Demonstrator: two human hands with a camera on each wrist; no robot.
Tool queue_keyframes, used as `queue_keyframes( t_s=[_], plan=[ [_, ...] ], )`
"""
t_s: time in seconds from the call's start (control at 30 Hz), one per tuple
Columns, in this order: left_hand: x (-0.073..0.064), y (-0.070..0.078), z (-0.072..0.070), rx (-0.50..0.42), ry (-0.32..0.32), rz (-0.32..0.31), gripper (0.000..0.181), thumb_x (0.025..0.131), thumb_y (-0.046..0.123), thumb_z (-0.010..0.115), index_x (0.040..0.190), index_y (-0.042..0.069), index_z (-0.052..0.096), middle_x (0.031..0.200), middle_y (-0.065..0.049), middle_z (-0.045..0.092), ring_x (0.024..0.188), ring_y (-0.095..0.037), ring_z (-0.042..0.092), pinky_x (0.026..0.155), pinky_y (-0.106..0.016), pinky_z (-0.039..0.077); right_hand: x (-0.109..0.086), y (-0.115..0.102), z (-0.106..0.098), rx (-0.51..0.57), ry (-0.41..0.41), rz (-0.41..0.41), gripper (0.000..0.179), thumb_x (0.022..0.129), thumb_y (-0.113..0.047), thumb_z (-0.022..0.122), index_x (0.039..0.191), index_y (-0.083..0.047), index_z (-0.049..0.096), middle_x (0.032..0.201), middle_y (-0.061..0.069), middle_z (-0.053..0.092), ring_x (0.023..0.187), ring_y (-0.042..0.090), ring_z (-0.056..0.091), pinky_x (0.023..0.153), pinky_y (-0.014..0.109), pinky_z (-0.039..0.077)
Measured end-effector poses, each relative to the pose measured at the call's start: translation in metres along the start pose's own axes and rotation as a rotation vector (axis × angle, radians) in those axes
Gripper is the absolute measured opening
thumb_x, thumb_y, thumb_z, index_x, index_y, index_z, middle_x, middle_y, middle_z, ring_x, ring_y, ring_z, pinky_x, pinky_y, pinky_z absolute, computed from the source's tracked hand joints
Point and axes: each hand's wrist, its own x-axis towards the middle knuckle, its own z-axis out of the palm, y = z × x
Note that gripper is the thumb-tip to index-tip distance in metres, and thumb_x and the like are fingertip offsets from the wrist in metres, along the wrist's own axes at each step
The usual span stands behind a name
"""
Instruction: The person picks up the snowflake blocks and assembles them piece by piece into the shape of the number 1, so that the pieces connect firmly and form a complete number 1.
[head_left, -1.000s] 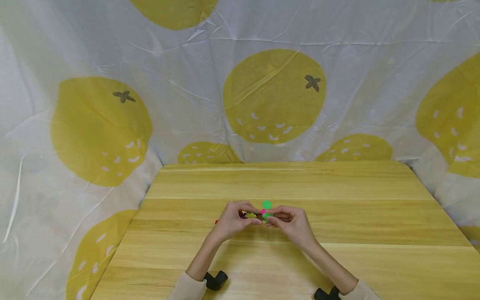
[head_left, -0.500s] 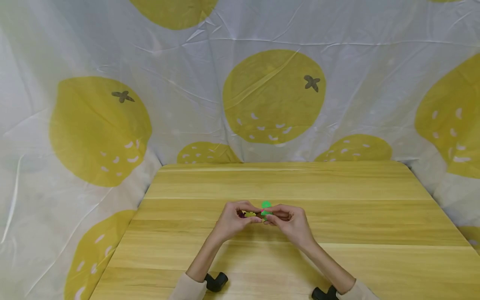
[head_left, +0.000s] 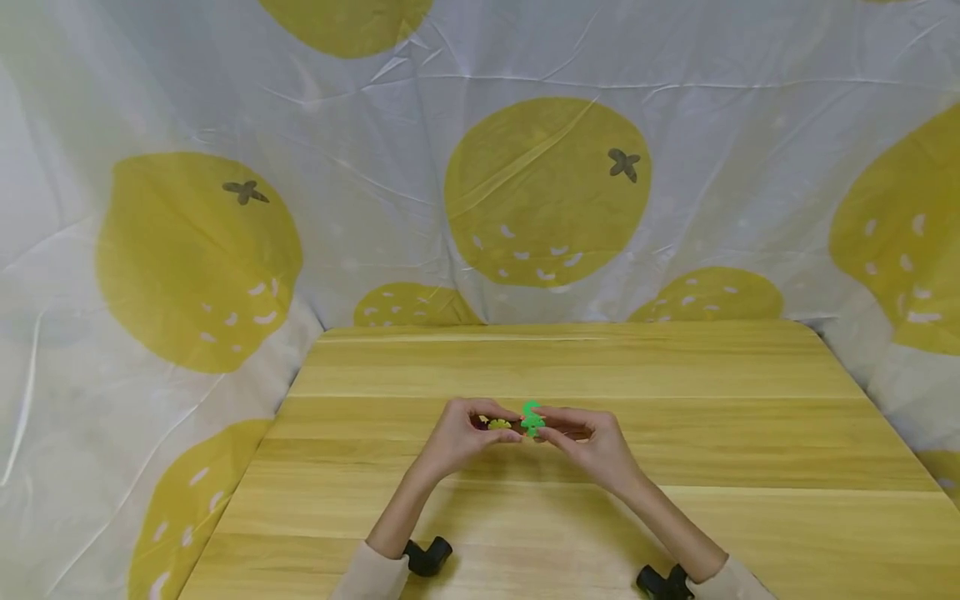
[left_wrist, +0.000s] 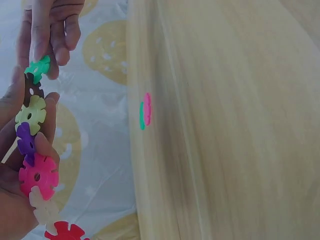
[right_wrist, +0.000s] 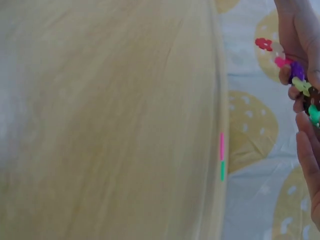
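My left hand holds a chain of linked plastic snowflake discs above the table. In the left wrist view the chain runs from a red disc through a white disc, a pink disc, a purple disc and a pale yellow disc to a brown disc. The fingers and thumb grip it near the brown and yellow discs. A green disc sits at the brown end, pinched by the fingertips of my right hand. Whether it is fully slotted in cannot be told.
On the wooden table beyond the hands lie a loose pink disc and a loose green disc beside it. A lemon-print curtain hangs behind the table. Black wrist mounts sit below both forearms.
The right fingers have shifted slightly around the green disc, which now shows more of its face. The red end of the chain, earlier visible left of the left hand, is hidden in the head view.
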Motion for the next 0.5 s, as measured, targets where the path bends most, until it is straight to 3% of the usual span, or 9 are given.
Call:
queue_keyframes(
  t_s=[0.17,0.4,0.5],
  plan=[
    [-0.0004,0.0001,-0.002,0.001,-0.003,-0.004,0.018,0.085,0.019,0.085,0.102,0.013,0.083,0.098,-0.007,0.08,0.08,-0.021,0.07,0.052,-0.018,0.045,0.0022,0.0002,0.001,0.079,-0.036,-0.016,0.027,0.094,0.0,0.071,0.121,0.003,0.074,0.106,0.02,0.078,0.088,0.019,0.079,0.078,0.034,0.064],
    [-0.001,-0.0036,-0.0032,0.021,0.002,-0.024,0.017,0.088,0.021,0.083,0.103,0.013,0.083,0.1,-0.006,0.081,0.07,-0.014,0.061,0.054,-0.019,0.046,0.0071,-0.0037,0.0043,0.169,-0.047,0.049,0.029,0.095,0.002,0.07,0.124,0.009,0.071,0.108,0.027,0.076,0.087,0.013,0.079,0.08,0.04,0.063],
    [-0.0011,-0.0026,-0.0041,0.06,-0.013,-0.041,0.017,0.089,0.025,0.082,0.103,0.015,0.083,0.102,-0.002,0.08,0.077,-0.012,0.062,0.06,-0.02,0.048,0.0077,-0.0038,0.0039,0.201,-0.048,0.085,0.03,0.095,0.001,0.07,0.125,0.009,0.07,0.106,0.028,0.076,0.086,0.019,0.08,0.08,0.045,0.063]
  ],
)
